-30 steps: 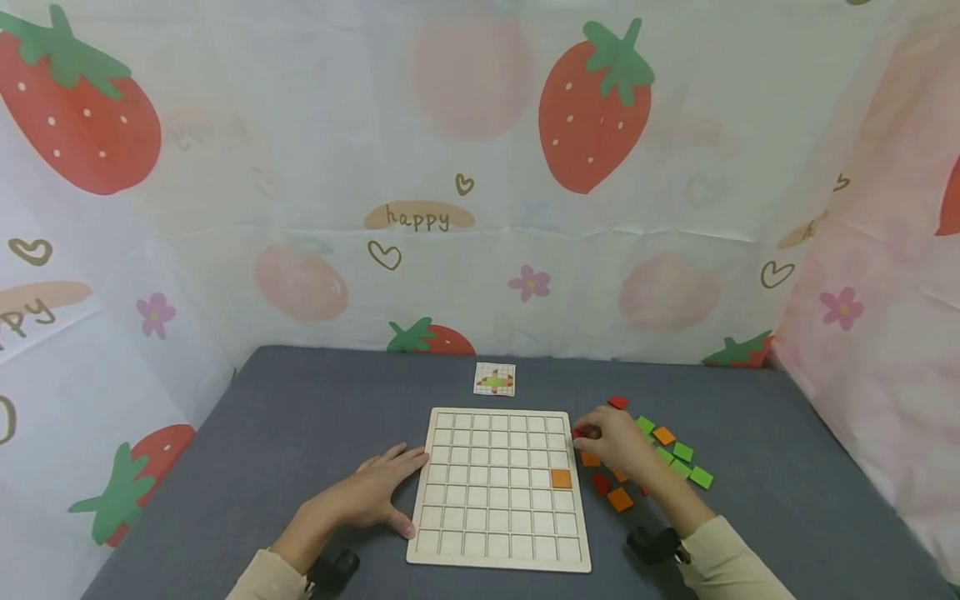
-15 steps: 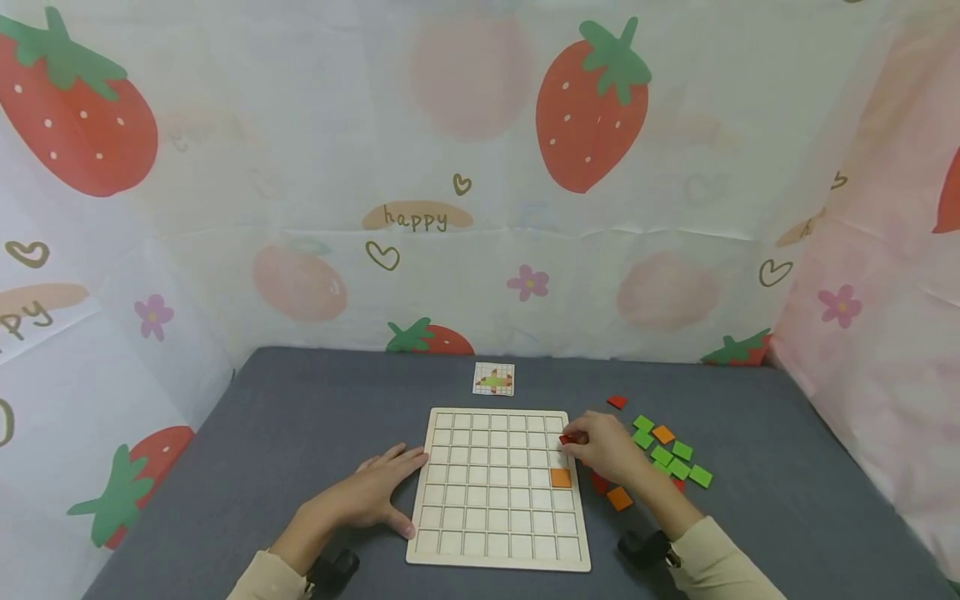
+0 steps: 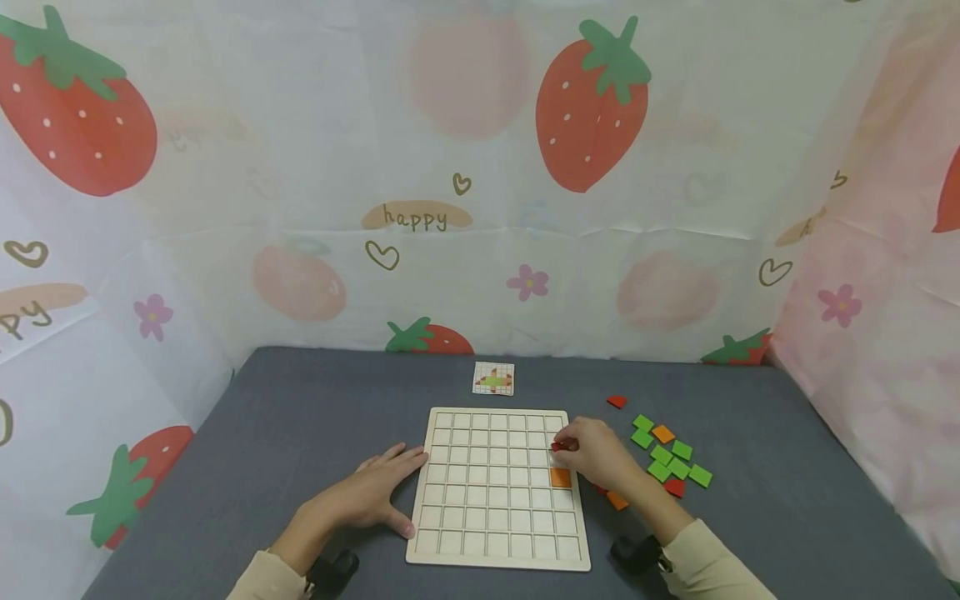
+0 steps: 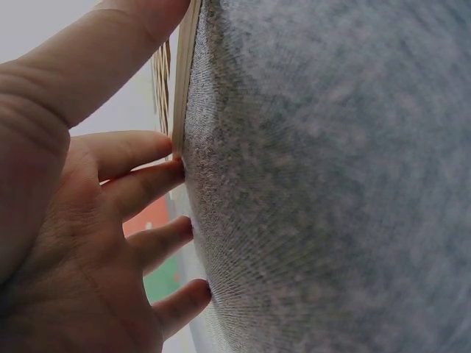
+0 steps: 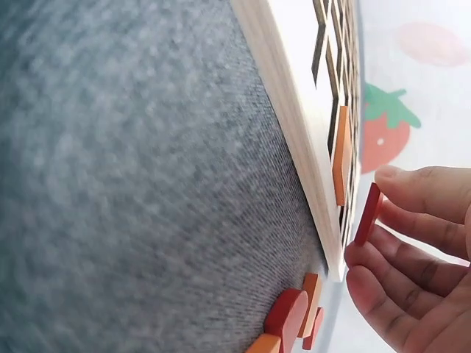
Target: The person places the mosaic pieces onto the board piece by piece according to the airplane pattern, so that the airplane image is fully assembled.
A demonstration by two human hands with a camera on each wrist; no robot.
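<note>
A light wooden grid board [image 3: 498,566] lies on the grey cloth. One orange square tile [image 3: 560,477] sits in a cell of its right-hand column. My right hand [image 3: 597,454] is over the right edge of the board, pinching a small red tile [image 5: 369,213] between thumb and fingers. In the right wrist view that tile is held on edge, close above the grid and near the orange tile. My left hand [image 3: 367,493] rests at the board's left side with fingers spread, thumb and fingertips touching its edge [image 4: 182,81].
Several loose green tiles [image 3: 678,470], an orange tile [image 3: 663,434] and red tiles [image 3: 617,402] lie right of the board. More red and orange pieces [image 5: 287,316] are partly behind my right arm. A small picture card [image 3: 493,378] lies beyond the board, before a strawberry-print curtain.
My right hand has moved left from the loose tiles to above the board's right column, carrying the red tile. The left hand has stayed at the board's edge.
</note>
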